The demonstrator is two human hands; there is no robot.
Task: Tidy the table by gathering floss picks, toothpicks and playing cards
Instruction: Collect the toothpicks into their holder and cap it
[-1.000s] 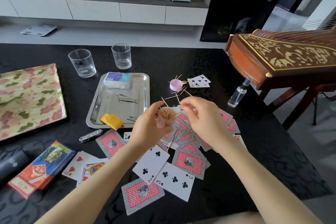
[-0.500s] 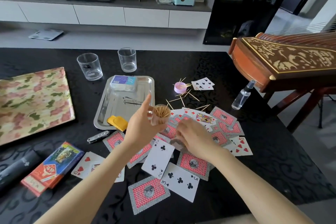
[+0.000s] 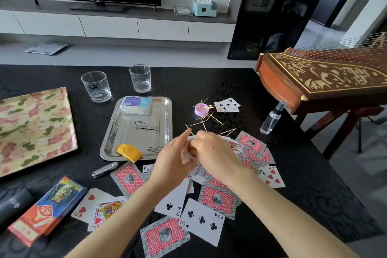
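My left hand point(image 3: 170, 163) grips a small clear toothpick jar point(image 3: 187, 156) above the black table point(image 3: 209, 81). My right hand point(image 3: 213, 155) is pressed against the jar's mouth, fingers curled there; what they pinch is hidden. Loose toothpicks point(image 3: 207, 120) lie scattered beyond my hands, some across a pink lid point(image 3: 200, 109). Playing cards point(image 3: 216, 197) are strewn face up and face down under and around my hands, with a small pile point(image 3: 227, 104) farther back. A box of floss picks point(image 3: 136, 105) sits in a steel tray point(image 3: 165, 123).
Two glasses point(image 3: 96, 86) stand behind the tray, which also holds a yellow item point(image 3: 128, 152) and nail clippers. A floral tray point(image 3: 33, 128), a card box point(image 3: 45, 209) and a folding tool point(image 3: 105, 169) lie left. A spray bottle point(image 3: 272, 118) and a zither point(image 3: 326, 77) stand right.
My right hand dropped to the cards, then rose back to the jar's mouth. My left hand has kept hold of the jar.
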